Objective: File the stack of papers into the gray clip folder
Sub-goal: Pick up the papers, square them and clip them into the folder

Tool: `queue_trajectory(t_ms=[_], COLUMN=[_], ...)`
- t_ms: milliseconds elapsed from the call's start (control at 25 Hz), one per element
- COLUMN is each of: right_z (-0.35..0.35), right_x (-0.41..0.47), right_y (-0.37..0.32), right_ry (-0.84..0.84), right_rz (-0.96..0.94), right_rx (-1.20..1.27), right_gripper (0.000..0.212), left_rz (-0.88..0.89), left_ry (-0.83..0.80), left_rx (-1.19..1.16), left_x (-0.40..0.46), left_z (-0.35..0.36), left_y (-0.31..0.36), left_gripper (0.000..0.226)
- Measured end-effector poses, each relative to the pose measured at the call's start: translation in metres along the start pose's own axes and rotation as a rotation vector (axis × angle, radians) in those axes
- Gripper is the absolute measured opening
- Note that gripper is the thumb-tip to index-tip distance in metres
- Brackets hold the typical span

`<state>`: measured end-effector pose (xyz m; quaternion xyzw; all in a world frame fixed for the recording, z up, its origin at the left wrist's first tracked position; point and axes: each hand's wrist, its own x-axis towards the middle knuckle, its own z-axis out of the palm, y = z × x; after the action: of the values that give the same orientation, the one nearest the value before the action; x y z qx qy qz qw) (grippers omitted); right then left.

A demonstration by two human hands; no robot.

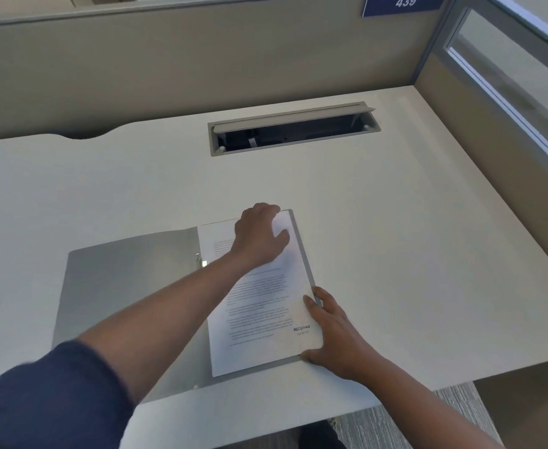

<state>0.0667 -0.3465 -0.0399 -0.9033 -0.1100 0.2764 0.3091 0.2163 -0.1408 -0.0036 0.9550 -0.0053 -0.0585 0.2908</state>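
The gray clip folder [110,286] lies open on the desk. The stack of white printed papers [266,312] rests on its right half, with a "RECEIVED" stamp near the bottom right. My left hand [259,234] reaches across and lies on the top right part of the stack, fingers curled at its far corner. At the stack's lower right edge sits my right hand [331,332], its thumb at the bottom corner and its fingers touching the side edge. The metal clip [200,259] shows at the folder's spine, beside the papers' left edge.
The pale desk [395,254] has an open cable tray slot [293,129] at the back centre. Beige partition walls [201,59] enclose the back and right. The desk's front edge runs just below the folder, with floor visible beyond it.
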Motion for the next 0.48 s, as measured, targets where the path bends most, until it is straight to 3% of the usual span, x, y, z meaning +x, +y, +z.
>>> queue_trajectory(t_ms=[80, 200, 400, 480], right_z=[0.001, -0.004, -0.011, 0.000], right_x=[0.000, 0.000, -0.004, 0.000], right_y=[-0.003, -0.002, 0.009, -0.014], right_ry=[-0.001, 0.003, 0.017, -0.026], right_rz=[0.003, 0.018, 0.053, 0.007], right_rx=[-0.003, -0.020, -0.015, -0.082], right_gripper=[0.114, 0.115, 0.114, 0.114], left_rz=[0.022, -0.076, -0.207, -0.289], left_ry=[0.124, 0.198, 0.014, 0.010], left_rx=[-0.177, -0.244, -0.205, -0.248], left_x=[-0.054, -0.137, -0.221, -0.255], left_z=[-0.011, -0.015, 0.006, 0.002], left_y=[-0.024, -0.056, -0.077, -0.094], left_gripper=[0.041, 0.032, 0.047, 0.059])
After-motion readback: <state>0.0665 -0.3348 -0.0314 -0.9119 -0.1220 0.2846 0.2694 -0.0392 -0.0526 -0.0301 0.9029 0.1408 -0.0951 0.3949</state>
